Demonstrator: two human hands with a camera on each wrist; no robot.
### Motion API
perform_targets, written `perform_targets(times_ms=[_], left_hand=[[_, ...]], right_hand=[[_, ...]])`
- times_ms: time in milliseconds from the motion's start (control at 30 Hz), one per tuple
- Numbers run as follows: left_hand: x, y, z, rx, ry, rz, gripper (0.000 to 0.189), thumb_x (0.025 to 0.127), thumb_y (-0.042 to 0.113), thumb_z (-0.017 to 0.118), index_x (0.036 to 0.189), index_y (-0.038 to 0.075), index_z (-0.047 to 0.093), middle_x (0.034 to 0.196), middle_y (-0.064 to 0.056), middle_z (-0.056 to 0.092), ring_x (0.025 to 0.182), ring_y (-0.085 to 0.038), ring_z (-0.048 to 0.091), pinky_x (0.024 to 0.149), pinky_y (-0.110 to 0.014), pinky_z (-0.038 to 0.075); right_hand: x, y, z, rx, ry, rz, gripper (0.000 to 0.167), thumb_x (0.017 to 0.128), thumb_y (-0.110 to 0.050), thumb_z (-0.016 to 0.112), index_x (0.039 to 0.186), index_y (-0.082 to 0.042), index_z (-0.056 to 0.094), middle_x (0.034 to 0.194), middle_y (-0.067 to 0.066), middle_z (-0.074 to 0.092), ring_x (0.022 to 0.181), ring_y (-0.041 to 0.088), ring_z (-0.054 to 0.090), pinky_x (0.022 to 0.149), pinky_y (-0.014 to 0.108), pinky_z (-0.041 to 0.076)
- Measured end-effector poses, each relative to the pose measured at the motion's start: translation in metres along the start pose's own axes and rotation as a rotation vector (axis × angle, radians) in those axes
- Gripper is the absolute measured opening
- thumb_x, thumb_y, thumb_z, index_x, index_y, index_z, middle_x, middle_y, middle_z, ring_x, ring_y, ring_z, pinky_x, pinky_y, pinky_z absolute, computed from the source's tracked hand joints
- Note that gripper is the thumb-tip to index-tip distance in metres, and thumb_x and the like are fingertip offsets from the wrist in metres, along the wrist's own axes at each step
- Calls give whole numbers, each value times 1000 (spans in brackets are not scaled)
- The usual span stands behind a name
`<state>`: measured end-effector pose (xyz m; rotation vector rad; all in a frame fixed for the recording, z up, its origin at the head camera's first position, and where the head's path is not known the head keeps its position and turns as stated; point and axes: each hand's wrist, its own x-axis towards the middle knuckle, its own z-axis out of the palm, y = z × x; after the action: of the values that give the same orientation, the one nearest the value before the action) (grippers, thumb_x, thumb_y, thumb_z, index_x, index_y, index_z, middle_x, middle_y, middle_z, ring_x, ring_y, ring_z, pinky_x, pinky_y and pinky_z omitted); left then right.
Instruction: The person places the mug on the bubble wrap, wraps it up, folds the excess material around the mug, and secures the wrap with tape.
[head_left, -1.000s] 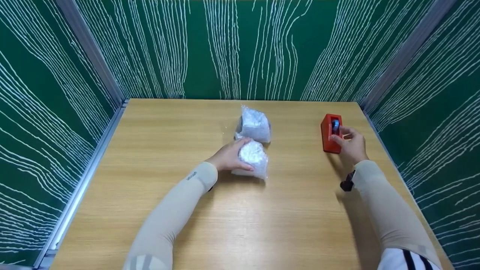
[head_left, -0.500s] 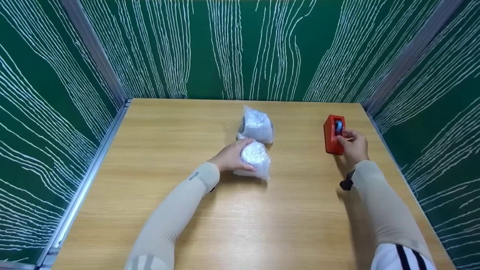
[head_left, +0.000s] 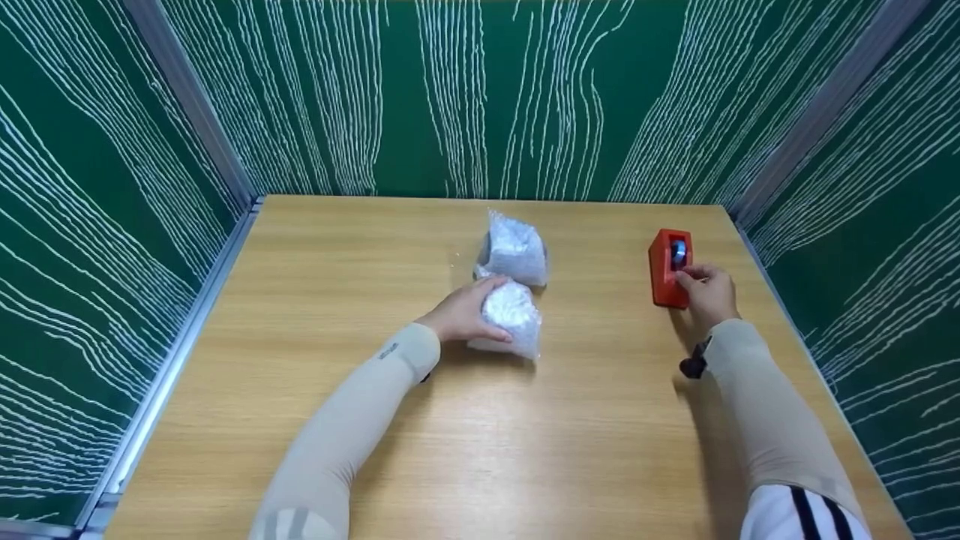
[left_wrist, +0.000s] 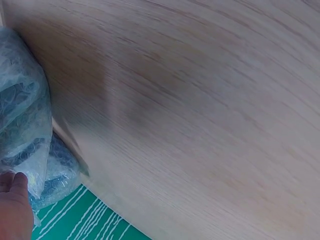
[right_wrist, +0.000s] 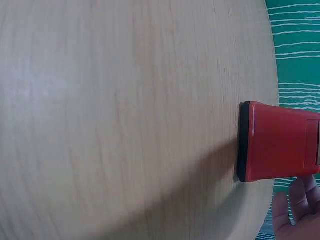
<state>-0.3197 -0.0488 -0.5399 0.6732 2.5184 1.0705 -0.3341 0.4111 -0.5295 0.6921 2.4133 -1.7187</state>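
Observation:
In the head view my left hand (head_left: pixel 461 311) grips the near bubble-wrapped bundle (head_left: pixel 516 313), thumb and fingers spread round its left side. What is inside the wrap is hidden. Behind it, touching or nearly so, is a second bubble-wrapped bundle (head_left: pixel 515 251). At the right stands a red tape dispenser (head_left: pixel 664 281) with a small tape roll (head_left: pixel 678 252) in it. The thumb and fingertips of my right hand (head_left: pixel 712 296) pinch at the dispenser's front, by the tape end; the clear tape itself is too fine to see. The right wrist view shows the dispenser (right_wrist: pixel 280 142) upright on its black base.
Everything stands on a wooden table (head_left: pixel 360 255). Green walls (head_left: pixel 412 97) with white wavy lines close it off at the back and both sides. Metal posts (head_left: pixel 191 97) stand at the back corners. The dispenser is near the table's right edge.
My right hand has drawn slightly towards me from the tape roll, its thumb and fingers closer together. The left hand keeps its hold on the near bundle. The head view has shifted slightly.

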Motion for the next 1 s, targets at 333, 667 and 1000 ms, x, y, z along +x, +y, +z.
perform_targets(times_ms=[333, 667, 1000], left_hand=[[2, 0, -1, 15, 8, 23, 114, 80, 50, 96, 171, 24, 33, 178, -1, 35, 162, -28, 37, 135, -50, 31], [2, 1, 0, 1, -2, 34, 114, 81, 47, 97, 172, 23, 32, 178, 0, 34, 162, -25, 37, 135, -47, 31], [1, -1, 0, -1, 6, 33, 116, 80, 49, 97, 172, 23, 32, 179, 0, 33, 163, -27, 37, 135, -48, 31]], right_hand=[[2, -9, 5, 123, 58, 92, 30, 111, -26, 63, 141, -18, 62, 156, 7, 51, 136, 20, 49, 131, 41, 39], [-6, -18, 6, 192, 59, 145, 31, 115, -23, 54, 145, -15, 55, 160, 6, 44, 144, 21, 42, 134, 40, 33], [22, 8, -2, 312, 36, 148, 27, 112, -32, 62, 136, -23, 56, 162, 4, 42, 143, 18, 40, 133, 35, 34]])
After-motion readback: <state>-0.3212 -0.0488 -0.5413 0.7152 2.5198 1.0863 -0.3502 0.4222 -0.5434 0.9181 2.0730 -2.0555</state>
